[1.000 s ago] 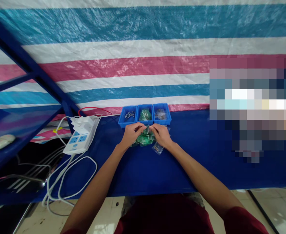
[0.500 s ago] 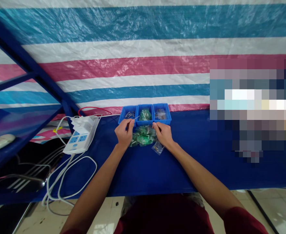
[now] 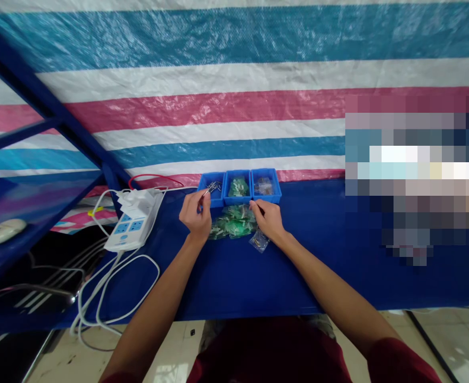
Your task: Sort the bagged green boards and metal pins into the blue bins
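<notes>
My left hand (image 3: 196, 214) is closed in a pinch at the front of the left blue bin (image 3: 217, 202), with a thin silvery pin (image 3: 205, 193) at its fingertips. Several similar metal pins (image 3: 214, 186) lie in that bin. My right hand (image 3: 269, 216) is closed too, thumb against fingers, below the right bin (image 3: 272, 199); whatever it pinches is too small to make out. Between my hands, a pile of green-tinted plastic packets (image 3: 236, 221) rests on the blue table. A clear packet (image 3: 259, 242) with small brassy parts lies beneath my right wrist.
The middle bin (image 3: 237, 201) holds a green packet, the right one clear packets. To the left, a white power strip (image 3: 132, 229) carries plugs and looped white cables (image 3: 154, 266). A blue metal frame (image 3: 78, 135) rises there, and a striped tarp (image 3: 226, 111) hangs behind.
My left hand has moved left, away from the packet pile, and its wrist has turned a little. My right hand stays where it was.
</notes>
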Demonstrator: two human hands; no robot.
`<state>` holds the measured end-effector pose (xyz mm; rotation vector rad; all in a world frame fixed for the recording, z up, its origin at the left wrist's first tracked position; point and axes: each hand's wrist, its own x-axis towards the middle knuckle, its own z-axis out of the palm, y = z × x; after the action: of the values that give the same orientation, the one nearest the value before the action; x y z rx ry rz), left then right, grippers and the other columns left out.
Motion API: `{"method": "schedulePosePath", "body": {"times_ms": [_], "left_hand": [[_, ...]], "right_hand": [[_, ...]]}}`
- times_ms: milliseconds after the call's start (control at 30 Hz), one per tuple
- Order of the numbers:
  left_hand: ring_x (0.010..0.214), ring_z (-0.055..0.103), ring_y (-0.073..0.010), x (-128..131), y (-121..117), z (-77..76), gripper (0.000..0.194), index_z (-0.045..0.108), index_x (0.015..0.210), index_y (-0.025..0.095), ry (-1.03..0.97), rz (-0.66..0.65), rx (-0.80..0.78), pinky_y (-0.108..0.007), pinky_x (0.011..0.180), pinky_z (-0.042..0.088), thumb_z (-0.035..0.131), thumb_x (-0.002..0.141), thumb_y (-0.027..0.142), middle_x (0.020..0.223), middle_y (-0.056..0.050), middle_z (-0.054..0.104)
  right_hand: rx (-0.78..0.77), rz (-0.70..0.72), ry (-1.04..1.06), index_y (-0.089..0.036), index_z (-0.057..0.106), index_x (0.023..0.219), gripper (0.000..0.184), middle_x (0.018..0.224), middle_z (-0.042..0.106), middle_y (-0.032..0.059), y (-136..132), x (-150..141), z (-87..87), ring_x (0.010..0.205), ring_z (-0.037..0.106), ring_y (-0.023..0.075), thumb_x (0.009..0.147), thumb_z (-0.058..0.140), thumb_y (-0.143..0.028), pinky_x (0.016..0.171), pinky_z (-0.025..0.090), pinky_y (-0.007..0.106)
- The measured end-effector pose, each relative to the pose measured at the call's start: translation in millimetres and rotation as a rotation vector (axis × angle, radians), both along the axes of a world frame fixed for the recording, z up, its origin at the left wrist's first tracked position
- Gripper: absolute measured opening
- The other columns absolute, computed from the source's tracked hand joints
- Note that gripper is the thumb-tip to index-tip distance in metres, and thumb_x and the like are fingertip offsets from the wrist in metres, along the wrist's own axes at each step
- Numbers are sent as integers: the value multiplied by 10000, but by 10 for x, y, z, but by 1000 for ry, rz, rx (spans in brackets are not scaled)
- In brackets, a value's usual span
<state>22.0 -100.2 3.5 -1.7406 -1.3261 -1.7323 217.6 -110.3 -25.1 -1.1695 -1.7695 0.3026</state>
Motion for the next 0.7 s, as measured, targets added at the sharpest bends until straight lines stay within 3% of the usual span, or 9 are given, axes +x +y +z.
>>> {"method": "schedulePosePath", "body": {"times_ms": [267,433,567,700], "left_hand": [[587,523,-118,-13,19,14,261,692,889,135,3,88,-42,-248,599,410,518,916,327,708,-57,634],[524,511,-145,-124,147,-56,252,706,939,157,125,222,-311,-248,528,320,561,881,355,569,-15,574],[507,519,-140,-146,186,-80,192,699,914,180,239,148,-443,-240,507,280,578,859,318,549,6,566],[518,520,-119,-89,159,-79,180,682,807,181,317,-30,-498,-221,544,330,557,861,299,562,15,575]], "right_hand": [[2,-3,-5,-170,593,662,467,559,553,5,-2,-7,1,530,505,113,965,347,-425,581,350,236],[-22,6,-40,-172,598,668,446,592,580,11,-4,-7,-3,551,525,116,966,358,-401,590,354,232],[-57,13,-92,-175,599,671,416,608,585,10,0,-6,-1,565,523,119,964,375,-366,587,346,234],[-103,78,-206,-177,646,748,258,707,628,11,13,-13,0,641,548,121,920,490,-290,620,353,232]]}}
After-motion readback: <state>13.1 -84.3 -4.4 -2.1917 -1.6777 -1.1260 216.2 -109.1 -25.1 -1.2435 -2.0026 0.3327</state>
